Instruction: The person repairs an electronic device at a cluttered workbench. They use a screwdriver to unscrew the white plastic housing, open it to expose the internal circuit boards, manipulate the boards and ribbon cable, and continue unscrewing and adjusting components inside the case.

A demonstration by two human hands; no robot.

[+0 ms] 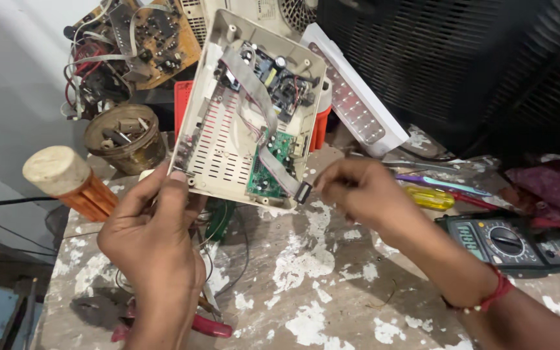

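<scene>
Nearby, a multimeter and screwdrivers flank the opened casing.

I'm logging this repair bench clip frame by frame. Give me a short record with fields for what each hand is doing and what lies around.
left hand: grips the lower left corner of the open casing, held tilted above the bench
right hand: pinches the end of the grey ribbon cable
inside casing: green circuit board
bench: paint-stained; multimeter at right, yellow screwdriver, red pliers
</scene>
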